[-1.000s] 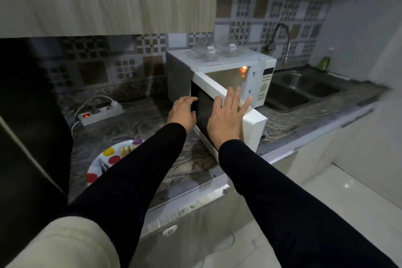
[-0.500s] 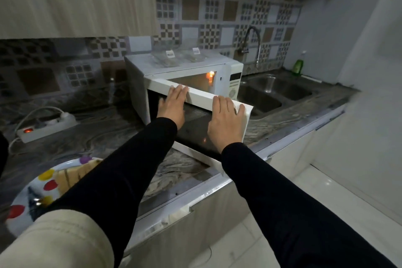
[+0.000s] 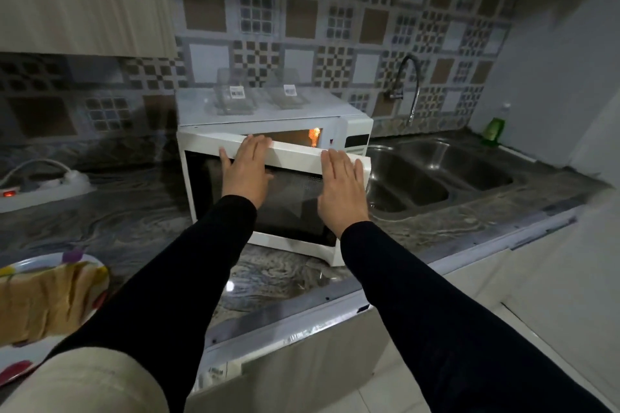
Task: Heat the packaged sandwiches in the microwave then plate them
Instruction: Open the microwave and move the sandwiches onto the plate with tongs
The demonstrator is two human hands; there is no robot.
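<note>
Door (image 3: 292,157) nearer shut; both hands (image 3: 246,171) pressing

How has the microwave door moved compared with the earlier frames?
Yes. The microwave door has swung toward the microwave body, narrowing the gap at its free edge; it is nearly shut but ajar, both open hands pressing it.

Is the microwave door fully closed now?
No, slightly ajar: the microwave door stands off the body at its right edge, and the lit cavity shows above it.

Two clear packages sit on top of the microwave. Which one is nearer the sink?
The right-hand package, whose barcode label is the smaller one. The other package lies left of it, farther from the sink.
</note>
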